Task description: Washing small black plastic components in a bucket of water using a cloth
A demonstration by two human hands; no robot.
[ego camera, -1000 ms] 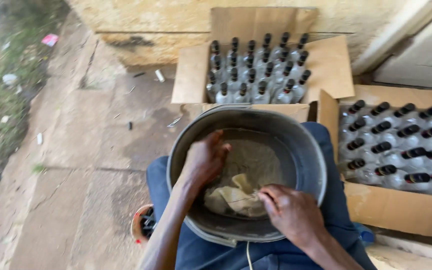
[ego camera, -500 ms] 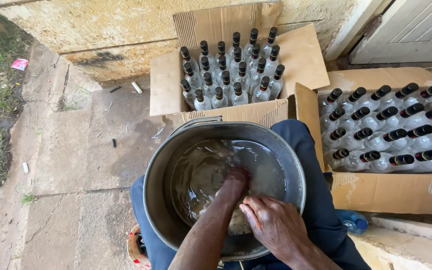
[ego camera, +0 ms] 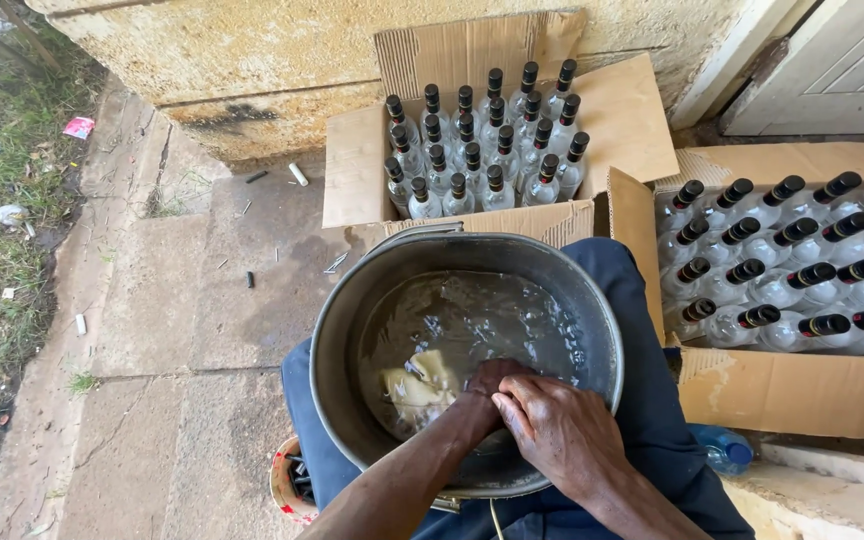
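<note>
Head cam: looking straight down at a metal basin (ego camera: 352, 330) sitting on the person's lap, bottom centre of the frame.
Left hand (ego camera: 487, 385): dunked in the cloudy water, fingers hidden under it, so can't tell if they're gripping anything.
Right hand (ego camera: 557, 430): curled loosely over the left one, fingers bent, nothing visibly held.
Soaked paper bits (ego camera: 414, 380): pale yellowish, floating just left of both hands.
Boxes: cardboard box of capped clear bottles (ego camera: 487, 140) top centre, another box of bottles (ego camera: 792, 265) lying flat at right.
</note>
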